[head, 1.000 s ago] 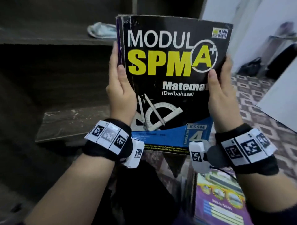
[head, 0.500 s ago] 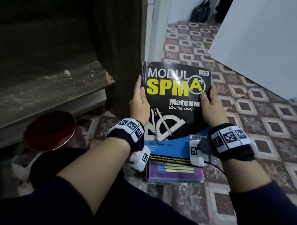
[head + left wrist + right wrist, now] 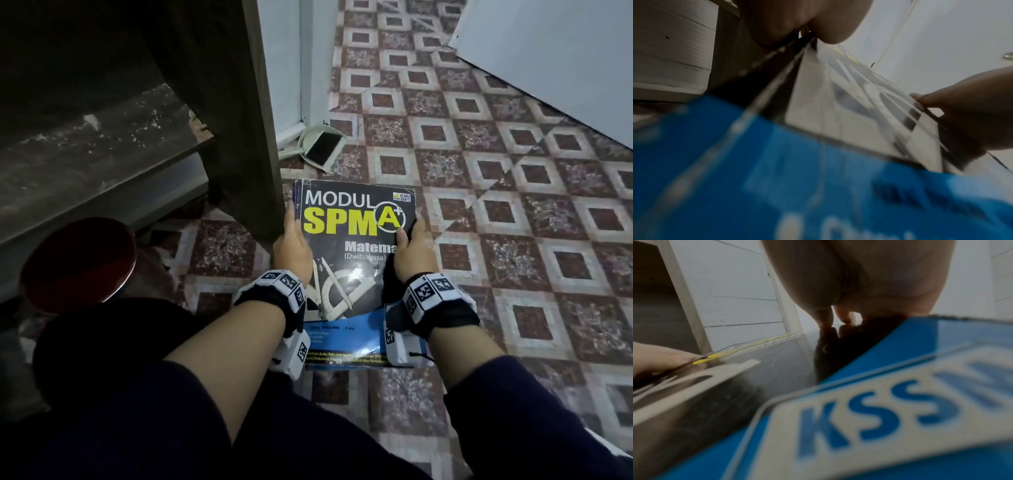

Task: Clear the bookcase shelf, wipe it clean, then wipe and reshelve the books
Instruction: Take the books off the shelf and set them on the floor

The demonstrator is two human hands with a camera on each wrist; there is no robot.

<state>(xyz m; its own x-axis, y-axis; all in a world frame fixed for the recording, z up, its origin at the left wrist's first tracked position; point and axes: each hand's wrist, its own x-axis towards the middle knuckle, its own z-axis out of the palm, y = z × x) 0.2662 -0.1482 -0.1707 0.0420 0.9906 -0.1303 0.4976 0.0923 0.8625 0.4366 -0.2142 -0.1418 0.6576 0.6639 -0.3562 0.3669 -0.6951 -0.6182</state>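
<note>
Both hands (image 3: 352, 253) hold book (image 3: 356, 219) flat (title end pointing away).

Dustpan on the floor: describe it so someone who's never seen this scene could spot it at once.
Start at the dark bookcase side panel on the patterned floor. Just right of its foot, by the pale wall corner, lies the dustpan, beyond the top edge of the MODUL SPM book held by the left hand and right hand. It is pale green with a dark inside.
</note>
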